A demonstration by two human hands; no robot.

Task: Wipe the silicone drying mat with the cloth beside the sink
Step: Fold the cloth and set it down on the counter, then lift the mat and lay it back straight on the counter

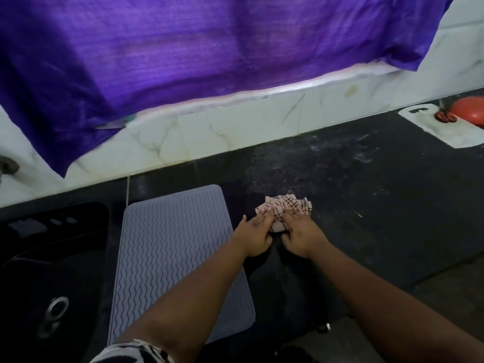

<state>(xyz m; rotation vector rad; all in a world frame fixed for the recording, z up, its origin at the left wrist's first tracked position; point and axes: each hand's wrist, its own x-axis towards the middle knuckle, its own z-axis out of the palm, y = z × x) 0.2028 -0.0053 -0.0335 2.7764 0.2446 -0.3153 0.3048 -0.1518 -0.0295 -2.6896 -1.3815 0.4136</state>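
Observation:
A grey silicone drying mat with wavy ridges lies on the dark counter, between the sink and my hands. Just right of its far corner lies a small pink patterned cloth, bunched up. My left hand and my right hand both rest on the cloth's near edge, fingers pressing and pinching the fabric. My left forearm crosses over the mat's near right corner. The cloth sits on the counter, off the mat.
A black sink with a metal drain is left of the mat. A purple curtain hangs over the tiled wall. At the far right, a white cutting board carries red-orange items. The dark counter looks smudged.

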